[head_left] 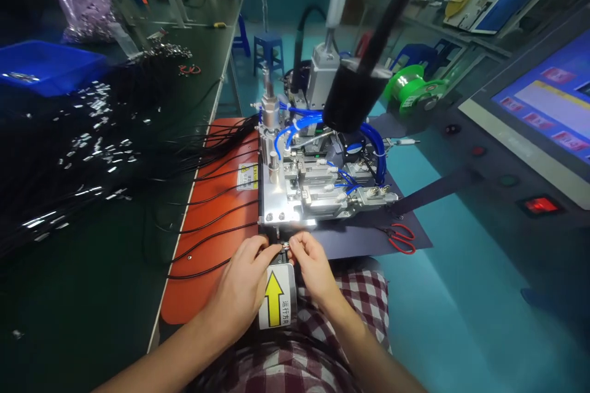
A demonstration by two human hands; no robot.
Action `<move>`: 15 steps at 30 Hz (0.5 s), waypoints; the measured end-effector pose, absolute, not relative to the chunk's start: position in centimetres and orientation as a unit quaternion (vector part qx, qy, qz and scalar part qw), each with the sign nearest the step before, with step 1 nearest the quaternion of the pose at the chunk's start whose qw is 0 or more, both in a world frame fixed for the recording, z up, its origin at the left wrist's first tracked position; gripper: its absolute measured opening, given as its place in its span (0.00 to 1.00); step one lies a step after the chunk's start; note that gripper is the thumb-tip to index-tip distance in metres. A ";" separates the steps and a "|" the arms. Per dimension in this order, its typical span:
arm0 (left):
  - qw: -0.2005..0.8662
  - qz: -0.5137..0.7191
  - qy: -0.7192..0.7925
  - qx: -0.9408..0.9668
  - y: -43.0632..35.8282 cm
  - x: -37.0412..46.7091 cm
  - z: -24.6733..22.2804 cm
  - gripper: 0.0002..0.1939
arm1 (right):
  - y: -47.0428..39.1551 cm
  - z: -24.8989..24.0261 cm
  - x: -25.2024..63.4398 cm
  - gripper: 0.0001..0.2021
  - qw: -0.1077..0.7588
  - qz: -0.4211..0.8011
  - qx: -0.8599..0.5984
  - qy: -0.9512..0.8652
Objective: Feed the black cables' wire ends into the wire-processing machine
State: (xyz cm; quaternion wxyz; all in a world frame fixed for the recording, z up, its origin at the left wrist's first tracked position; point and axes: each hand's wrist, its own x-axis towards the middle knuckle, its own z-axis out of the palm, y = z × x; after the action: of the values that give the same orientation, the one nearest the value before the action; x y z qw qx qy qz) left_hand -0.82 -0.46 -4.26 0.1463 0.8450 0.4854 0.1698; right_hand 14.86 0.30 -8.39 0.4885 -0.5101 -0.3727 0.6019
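Both hands meet at the front of a metal machine, over a narrow track. My left hand is closed, its thumb and fingers pinched at a black cable that runs in from the left. Between the fingertips sits a small shiny metal connector, partly hidden. My right hand pinches that connector from the right side. Just below the fingers, a white label with a yellow arrow points toward the machine.
More black cables cross an orange board into the machine's left side. Red-handled scissors lie to the right. Bundled cables and a blue tray occupy the left table. A control screen and green solder spool stand right.
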 end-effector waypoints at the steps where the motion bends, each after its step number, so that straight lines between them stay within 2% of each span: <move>1: 0.150 0.176 0.503 0.833 -1.0 -1.4 -4.3 0.20 | 0.3 -8.4 14.9 0.15 0.486 0.603 -0.508 -0.377; 8: 0.043 0.102 0.609 0.785 -6.0 -6.1 -5.2 0.26 | 0.3 -8.7 15.2 0.17 0.474 0.611 -0.506 -0.382; 15: -0.027 0.084 0.529 0.844 -4.1 -8.3 -5.5 0.27 | 0.3 -8.6 15.2 0.18 0.469 0.613 -0.507 -0.385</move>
State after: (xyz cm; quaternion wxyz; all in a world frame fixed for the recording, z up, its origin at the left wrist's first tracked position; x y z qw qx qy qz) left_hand -8.31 -4.11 -5.48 -0.0267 0.8438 0.5294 0.0838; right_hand 15.20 0.32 -8.57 0.4687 -0.5067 -0.3851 0.6126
